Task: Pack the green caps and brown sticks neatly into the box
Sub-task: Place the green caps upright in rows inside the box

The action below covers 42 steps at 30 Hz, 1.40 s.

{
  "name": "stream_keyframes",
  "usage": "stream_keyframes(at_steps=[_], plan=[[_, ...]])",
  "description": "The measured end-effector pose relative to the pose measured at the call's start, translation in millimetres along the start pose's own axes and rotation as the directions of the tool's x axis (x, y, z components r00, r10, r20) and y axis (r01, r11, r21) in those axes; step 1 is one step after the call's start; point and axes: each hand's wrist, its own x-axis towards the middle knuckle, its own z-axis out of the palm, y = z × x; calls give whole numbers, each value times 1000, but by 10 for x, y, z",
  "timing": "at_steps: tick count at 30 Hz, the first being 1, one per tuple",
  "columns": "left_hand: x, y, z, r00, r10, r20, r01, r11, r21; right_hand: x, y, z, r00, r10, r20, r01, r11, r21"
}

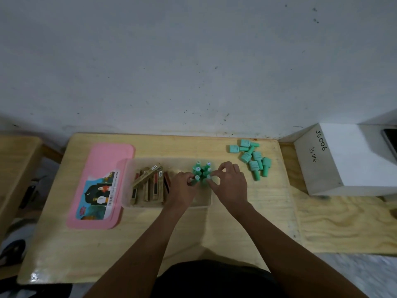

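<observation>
Wooden tabletop (86, 244) lies nearest, and over it both forearms reach into a clear plastic box (126, 186). There the left hand (183, 187) pinches one cap and the right hand (231, 183) pinches its neighbour, both at the near edge of a cluster of green caps (202, 169) standing upright in the box's right half. Brown sticks (150, 186) fill the left half, one slanted across the others, with a pink lid (101, 168) flat just left of the box; farther right, loose green caps (247, 157) lie heaped on the table, near a white carton (335, 158) marked JS006.
</observation>
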Motion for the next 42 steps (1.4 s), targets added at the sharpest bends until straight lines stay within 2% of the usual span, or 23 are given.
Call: stream_keyframes(at_steps=[10,20,26,37,40,42], plan=[[51,22,45,998,-54,37,58,990,-131,17,29,18,999,14,39,-15,1000,21],[43,11,45,997,-66,37,70,988,-136,-26,74,46,1000,-1,-4,1,999,37],[34,-1,35,996,-66,58,74,987,-143,-84,44,99,997,40,-64,-37,998,46],[31,14,25,997,-40,62,45,995,-89,-159,192,35,999,-10,-33,15,988,152],[39,2,17,998,-34,45,35,999,-14,-231,279,-8,998,41,-48,-32,982,186],[38,1,-10,999,-16,31,15,999,30,-284,384,-35,990,125,-61,-110,971,213]])
